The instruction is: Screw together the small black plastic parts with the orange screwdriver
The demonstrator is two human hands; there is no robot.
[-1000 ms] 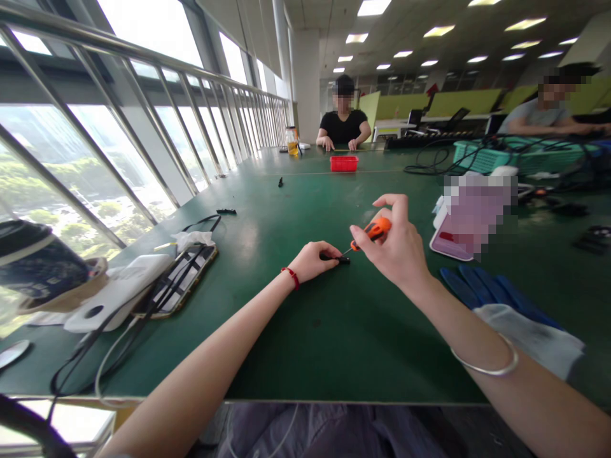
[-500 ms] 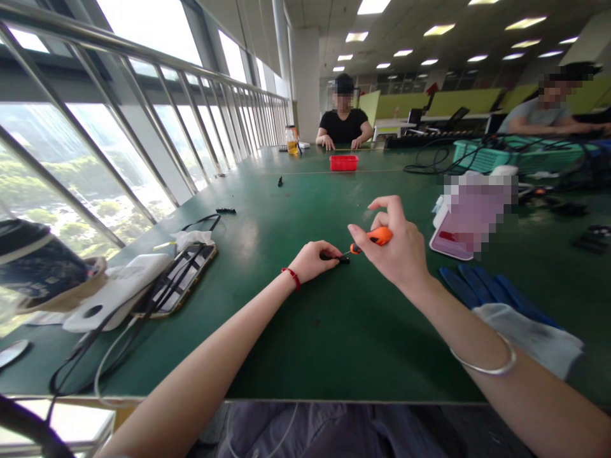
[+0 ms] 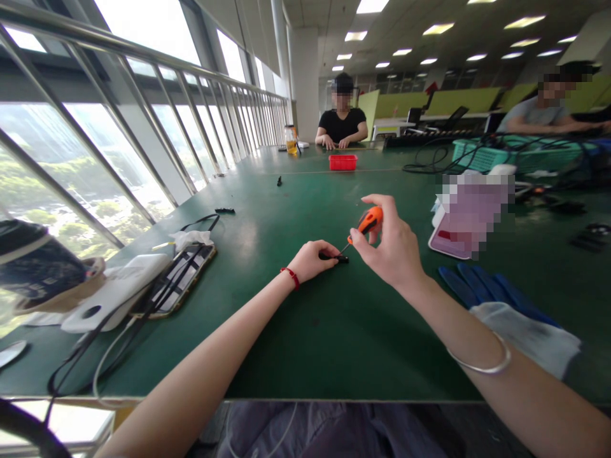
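My left hand (image 3: 316, 262) rests on the green table, its fingers closed round a small black part (image 3: 342, 259) whose right end sticks out. Much of that part is hidden under the fingers. In my right hand (image 3: 394, 238) is a screwdriver (image 3: 370, 220) with an orange and black handle, gripped between thumb and fingers. The tool leans up to the right, and its thin metal shaft reaches down to the black part at my left fingertips. Whether the tip sits in a screw is too small to tell.
Blue and grey gloves (image 3: 506, 312) and a pinkish phone-like object (image 3: 465, 216) lie right. On the left are a phone (image 3: 184, 277), cables, a white device (image 3: 114, 292) and a cup (image 3: 41, 261). Ahead stand a red tray (image 3: 342, 163) and a teal basket (image 3: 520, 154). A person (image 3: 342, 124) sits opposite.
My right hand has tipped the screwdriver from nearly flat to a steeper angle, handle up and slightly left. My left hand holds its place. The person opposite has shifted their hands.
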